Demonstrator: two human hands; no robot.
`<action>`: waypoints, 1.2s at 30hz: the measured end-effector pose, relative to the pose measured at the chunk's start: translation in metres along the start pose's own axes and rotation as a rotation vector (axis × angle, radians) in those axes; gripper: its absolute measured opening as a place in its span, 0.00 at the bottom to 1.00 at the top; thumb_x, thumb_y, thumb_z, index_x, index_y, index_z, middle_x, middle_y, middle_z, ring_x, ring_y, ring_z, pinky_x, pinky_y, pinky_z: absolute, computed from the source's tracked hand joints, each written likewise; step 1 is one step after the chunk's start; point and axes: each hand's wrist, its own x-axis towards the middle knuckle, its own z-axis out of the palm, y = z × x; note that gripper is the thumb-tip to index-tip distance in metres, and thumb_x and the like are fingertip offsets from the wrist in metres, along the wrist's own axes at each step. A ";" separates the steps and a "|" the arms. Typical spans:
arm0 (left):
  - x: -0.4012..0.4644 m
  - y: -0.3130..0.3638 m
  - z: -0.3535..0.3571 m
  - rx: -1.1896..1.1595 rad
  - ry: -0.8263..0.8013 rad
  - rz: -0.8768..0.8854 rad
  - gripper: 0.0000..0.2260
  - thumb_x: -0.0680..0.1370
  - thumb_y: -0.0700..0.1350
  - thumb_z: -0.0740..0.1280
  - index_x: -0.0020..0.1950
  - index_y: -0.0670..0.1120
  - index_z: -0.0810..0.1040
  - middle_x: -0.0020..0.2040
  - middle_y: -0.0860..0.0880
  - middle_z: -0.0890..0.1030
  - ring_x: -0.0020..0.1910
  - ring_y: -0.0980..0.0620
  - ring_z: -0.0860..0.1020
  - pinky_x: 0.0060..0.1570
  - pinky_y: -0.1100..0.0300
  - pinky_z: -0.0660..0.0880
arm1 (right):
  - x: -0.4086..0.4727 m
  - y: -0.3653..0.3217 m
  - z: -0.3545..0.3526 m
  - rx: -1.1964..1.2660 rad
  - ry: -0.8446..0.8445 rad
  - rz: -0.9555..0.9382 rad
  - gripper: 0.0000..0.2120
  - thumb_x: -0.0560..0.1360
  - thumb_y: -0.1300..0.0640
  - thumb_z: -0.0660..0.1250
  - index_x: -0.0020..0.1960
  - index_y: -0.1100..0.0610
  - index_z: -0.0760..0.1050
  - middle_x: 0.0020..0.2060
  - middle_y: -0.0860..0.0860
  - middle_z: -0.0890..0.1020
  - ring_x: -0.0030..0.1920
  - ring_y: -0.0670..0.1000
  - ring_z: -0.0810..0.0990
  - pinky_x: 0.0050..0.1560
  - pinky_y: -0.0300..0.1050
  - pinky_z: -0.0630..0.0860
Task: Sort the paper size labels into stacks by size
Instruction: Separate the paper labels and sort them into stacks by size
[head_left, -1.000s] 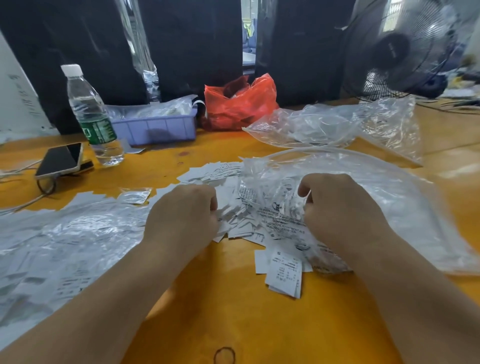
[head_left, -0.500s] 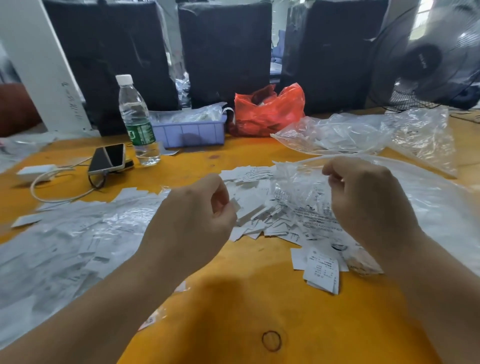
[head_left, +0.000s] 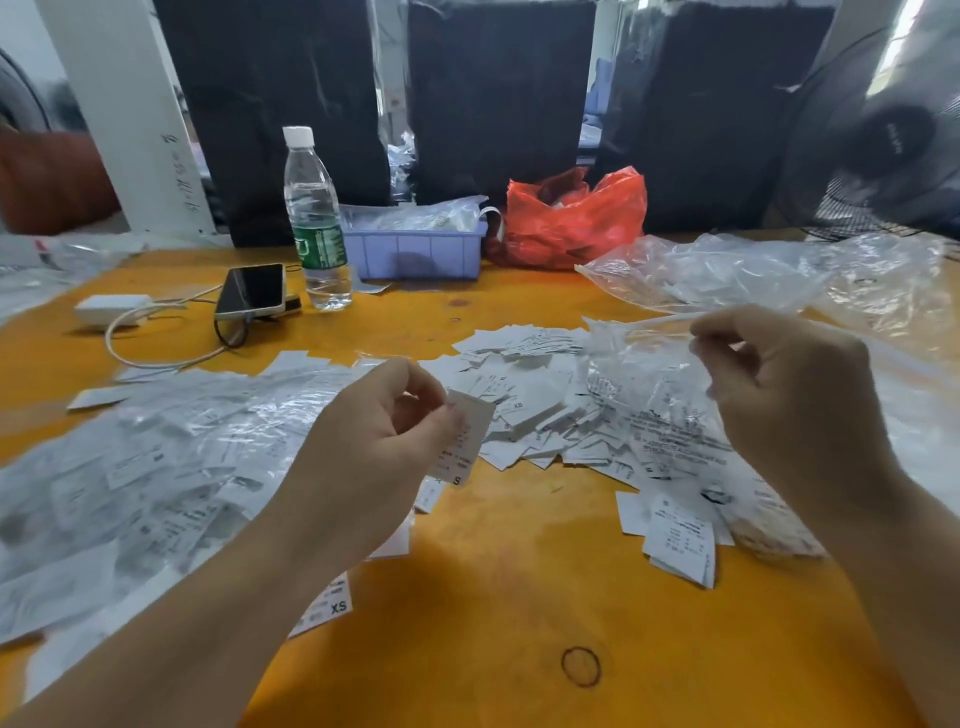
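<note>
Counted outward from the purple tray (head_left: 415, 253), of which there is one: one water bottle (head_left: 315, 218) and one phone (head_left: 253, 291) to its left, one red bag (head_left: 574, 218) to its right. One charger block (head_left: 111, 310) lies further left, one fan (head_left: 878, 140) far right. In front of the tray, paper labels (head_left: 524, 405) too many to count, and two hands, left (head_left: 374, 441) and right (head_left: 789, 395).

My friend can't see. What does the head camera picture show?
A person's left hand pinches a small white paper label marked S above an orange table strewn with white labels, while the right hand pinches a clear plastic bag. A clear water bottle stands behind.
</note>
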 end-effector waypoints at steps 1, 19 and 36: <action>0.000 -0.001 0.001 -0.021 -0.014 -0.013 0.07 0.78 0.49 0.68 0.41 0.58 0.75 0.38 0.58 0.84 0.39 0.61 0.81 0.37 0.62 0.73 | 0.001 -0.001 0.000 0.023 0.018 0.022 0.07 0.76 0.66 0.69 0.53 0.62 0.82 0.40 0.52 0.84 0.36 0.50 0.83 0.41 0.39 0.77; -0.008 -0.003 -0.008 -0.351 0.056 -0.135 0.11 0.80 0.43 0.66 0.53 0.60 0.77 0.37 0.48 0.83 0.36 0.52 0.83 0.36 0.62 0.79 | 0.021 -0.095 0.060 0.967 -0.408 0.367 0.07 0.73 0.68 0.70 0.45 0.57 0.80 0.35 0.55 0.85 0.26 0.50 0.79 0.33 0.47 0.82; -0.011 0.004 0.003 -0.385 -0.130 -0.046 0.12 0.76 0.55 0.68 0.41 0.48 0.82 0.32 0.53 0.81 0.32 0.59 0.78 0.32 0.69 0.73 | -0.008 -0.096 0.056 1.223 -0.390 0.456 0.09 0.63 0.59 0.72 0.43 0.61 0.80 0.36 0.60 0.83 0.33 0.53 0.81 0.36 0.39 0.78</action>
